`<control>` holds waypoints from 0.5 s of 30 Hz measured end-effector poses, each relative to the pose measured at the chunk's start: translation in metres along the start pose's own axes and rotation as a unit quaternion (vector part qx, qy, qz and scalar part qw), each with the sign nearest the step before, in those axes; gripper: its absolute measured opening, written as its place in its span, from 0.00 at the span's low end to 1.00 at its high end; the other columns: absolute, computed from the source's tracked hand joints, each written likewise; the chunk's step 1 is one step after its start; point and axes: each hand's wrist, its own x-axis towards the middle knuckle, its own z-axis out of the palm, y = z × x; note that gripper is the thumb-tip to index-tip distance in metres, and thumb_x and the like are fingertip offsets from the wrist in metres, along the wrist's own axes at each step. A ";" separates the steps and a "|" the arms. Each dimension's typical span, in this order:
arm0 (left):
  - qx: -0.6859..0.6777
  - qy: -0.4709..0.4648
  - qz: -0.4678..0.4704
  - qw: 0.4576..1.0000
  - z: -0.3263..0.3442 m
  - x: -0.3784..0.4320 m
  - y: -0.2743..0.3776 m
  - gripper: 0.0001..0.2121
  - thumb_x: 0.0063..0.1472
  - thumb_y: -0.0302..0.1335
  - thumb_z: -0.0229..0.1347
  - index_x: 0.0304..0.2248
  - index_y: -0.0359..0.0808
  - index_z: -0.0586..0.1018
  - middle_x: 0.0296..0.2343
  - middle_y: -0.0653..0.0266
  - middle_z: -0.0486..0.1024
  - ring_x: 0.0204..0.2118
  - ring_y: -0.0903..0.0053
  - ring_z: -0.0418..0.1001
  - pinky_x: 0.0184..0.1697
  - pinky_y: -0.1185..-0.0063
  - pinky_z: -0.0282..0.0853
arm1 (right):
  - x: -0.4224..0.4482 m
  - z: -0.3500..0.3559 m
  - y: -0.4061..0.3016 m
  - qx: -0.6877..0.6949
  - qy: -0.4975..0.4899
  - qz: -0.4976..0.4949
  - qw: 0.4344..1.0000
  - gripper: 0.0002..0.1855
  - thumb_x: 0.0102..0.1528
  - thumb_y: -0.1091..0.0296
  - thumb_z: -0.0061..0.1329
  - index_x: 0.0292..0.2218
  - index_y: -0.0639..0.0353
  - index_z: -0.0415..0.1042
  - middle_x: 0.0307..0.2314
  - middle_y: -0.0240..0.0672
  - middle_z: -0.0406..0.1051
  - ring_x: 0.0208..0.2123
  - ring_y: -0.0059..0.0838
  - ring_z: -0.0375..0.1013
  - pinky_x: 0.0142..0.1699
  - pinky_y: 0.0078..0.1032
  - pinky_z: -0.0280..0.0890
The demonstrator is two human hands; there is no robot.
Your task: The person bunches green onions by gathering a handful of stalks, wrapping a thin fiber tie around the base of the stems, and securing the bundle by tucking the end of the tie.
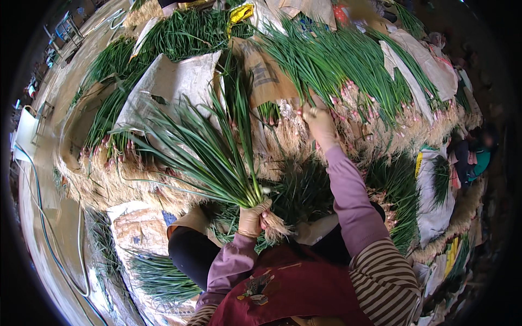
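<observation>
My left hand (251, 220), in a thin pale glove, is closed around a bunch of green onions (236, 179) just in front of my apron. Their long leaves fan out up and to the left, while reddish bulbs and pale roots (276, 226) hang out on the right of the fist. Farther forward, my right hand (320, 120), also gloved, has its fingers closed on the lower stalks of green onions at the edge of a large heap (326, 65). Beside that hand, a brown printed paper sheet (267, 77) covers part of the heap.
Grey-white sacking (175, 79) lies over more green onions on the left, their roots (122, 179) facing me. Loose leaves (301, 191) lie between my knees. A hose (38, 195) runs along the wet floor at left. Another person (475, 159) sits at far right.
</observation>
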 end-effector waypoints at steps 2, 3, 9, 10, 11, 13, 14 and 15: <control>-0.002 0.024 -0.026 0.999 -0.005 0.001 -0.001 0.12 0.50 0.16 0.54 0.35 0.32 0.70 0.18 0.68 0.68 0.14 0.85 0.61 0.15 0.88 0.56 | 0.055 0.009 -0.013 -0.040 0.055 0.009 0.998 0.11 0.52 0.63 0.48 0.32 0.62 0.71 0.20 0.40 0.68 0.22 0.32 0.69 0.32 0.36 0.65; 0.003 0.023 -0.033 0.999 -0.003 0.002 -0.002 0.11 0.50 0.16 0.54 0.35 0.32 0.70 0.18 0.68 0.67 0.14 0.84 0.61 0.16 0.88 0.56 | 0.084 0.011 -0.012 -0.098 0.063 0.031 0.993 0.12 0.52 0.63 0.48 0.33 0.63 0.71 0.22 0.42 0.69 0.23 0.34 0.70 0.32 0.37 0.65; 0.025 0.027 -0.058 0.998 -0.011 0.011 -0.007 0.08 0.52 0.16 0.53 0.33 0.32 0.70 0.21 0.60 0.72 0.13 0.83 0.63 0.14 0.87 0.56 | 0.115 0.024 -0.025 -0.164 0.050 -0.019 0.985 0.11 0.49 0.66 0.51 0.32 0.64 0.72 0.26 0.45 0.71 0.26 0.35 0.71 0.32 0.33 0.66; 0.027 0.041 -0.062 0.997 -0.017 0.011 -0.009 0.08 0.53 0.17 0.53 0.33 0.32 0.70 0.21 0.61 0.73 0.13 0.84 0.62 0.13 0.87 0.55 | 0.086 0.023 -0.046 -0.067 0.011 0.016 0.998 0.10 0.50 0.67 0.49 0.32 0.64 0.72 0.26 0.44 0.71 0.26 0.33 0.71 0.32 0.32 0.66; 0.030 0.055 -0.065 0.996 -0.021 0.012 -0.009 0.08 0.53 0.18 0.53 0.34 0.32 0.71 0.22 0.61 0.73 0.13 0.85 0.62 0.12 0.88 0.54 | 0.063 0.029 -0.055 0.030 -0.029 0.053 0.998 0.09 0.51 0.68 0.48 0.32 0.65 0.72 0.26 0.43 0.72 0.26 0.32 0.70 0.33 0.30 0.66; 0.029 0.059 -0.090 0.994 -0.008 0.009 -0.002 0.08 0.55 0.23 0.53 0.35 0.33 0.72 0.22 0.63 0.74 0.12 0.87 0.62 0.09 0.88 0.53 | 0.018 0.033 -0.035 0.165 -0.126 0.009 0.978 0.08 0.55 0.74 0.41 0.33 0.64 0.72 0.27 0.36 0.70 0.29 0.22 0.67 0.36 0.19 0.64; 0.026 0.056 -0.088 0.994 -0.003 0.011 -0.005 0.08 0.55 0.23 0.54 0.35 0.33 0.72 0.22 0.64 0.74 0.12 0.86 0.62 0.09 0.88 0.53 | -0.011 0.030 -0.027 0.160 -0.199 -0.008 0.967 0.07 0.53 0.73 0.44 0.33 0.64 0.73 0.23 0.36 0.70 0.26 0.21 0.67 0.31 0.15 0.63; 0.026 0.062 -0.086 0.994 0.000 0.012 -0.007 0.09 0.55 0.24 0.54 0.36 0.32 0.72 0.22 0.64 0.74 0.12 0.86 0.62 0.09 0.88 0.53 | -0.036 0.039 -0.011 0.223 -0.247 -0.009 0.943 0.07 0.52 0.74 0.46 0.33 0.66 0.73 0.22 0.35 0.71 0.21 0.20 0.66 0.27 0.14 0.63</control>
